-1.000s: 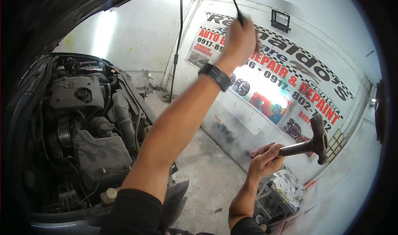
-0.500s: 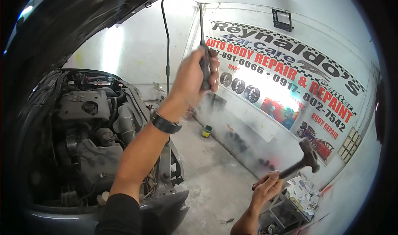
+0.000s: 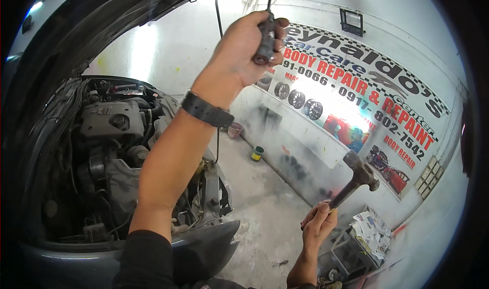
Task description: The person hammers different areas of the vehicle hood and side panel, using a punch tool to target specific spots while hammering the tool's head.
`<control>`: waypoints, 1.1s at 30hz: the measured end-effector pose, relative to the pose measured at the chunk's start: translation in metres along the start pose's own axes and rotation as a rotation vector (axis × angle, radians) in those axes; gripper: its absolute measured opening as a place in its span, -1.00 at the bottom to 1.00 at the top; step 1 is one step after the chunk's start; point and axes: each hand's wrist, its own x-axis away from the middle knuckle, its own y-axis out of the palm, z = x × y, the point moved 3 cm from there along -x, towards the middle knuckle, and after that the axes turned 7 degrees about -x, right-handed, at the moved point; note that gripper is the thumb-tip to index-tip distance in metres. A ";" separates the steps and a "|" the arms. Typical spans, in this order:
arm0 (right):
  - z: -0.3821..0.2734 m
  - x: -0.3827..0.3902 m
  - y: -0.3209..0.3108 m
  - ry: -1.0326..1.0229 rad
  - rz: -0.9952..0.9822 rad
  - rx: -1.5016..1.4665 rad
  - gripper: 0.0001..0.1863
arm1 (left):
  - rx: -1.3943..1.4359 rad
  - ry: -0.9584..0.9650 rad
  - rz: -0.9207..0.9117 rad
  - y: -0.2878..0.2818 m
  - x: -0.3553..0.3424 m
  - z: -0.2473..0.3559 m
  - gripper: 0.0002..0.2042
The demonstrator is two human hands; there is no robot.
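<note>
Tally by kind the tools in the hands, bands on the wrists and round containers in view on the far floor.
Dark metal-headed hammer, right hand: 1
Dark-handled tool with thin shaft, left hand: 1
Black wristband: 1
Reddish round container: 1
Green-and-yellow round can: 1
Total: 5

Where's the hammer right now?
In the head view, the hammer is right of centre, held in the right hand, pictured above the loose papers.
</note>
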 end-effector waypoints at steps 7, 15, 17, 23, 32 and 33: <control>-0.011 0.000 0.013 -0.052 -0.017 0.016 -0.67 | 0.207 0.050 -0.042 0.027 -0.007 0.001 -0.71; -0.045 -0.010 0.031 -0.175 0.008 -0.041 -0.62 | 0.245 0.092 0.014 0.056 -0.024 -0.022 -0.68; -0.055 -0.017 0.036 -0.219 0.003 -0.027 -0.60 | 0.186 0.103 0.051 0.058 -0.025 -0.021 -0.66; -0.092 -0.027 0.045 -0.289 -0.016 -0.075 -0.48 | 0.165 0.149 0.073 0.062 -0.030 -0.023 -0.56; -0.101 -0.030 0.044 -0.291 0.032 -0.028 -0.54 | 0.119 0.119 0.108 0.066 -0.038 -0.025 -0.53; -0.098 -0.031 0.044 -0.292 0.036 -0.022 -0.54 | 0.104 0.128 0.120 0.065 -0.039 -0.026 -0.55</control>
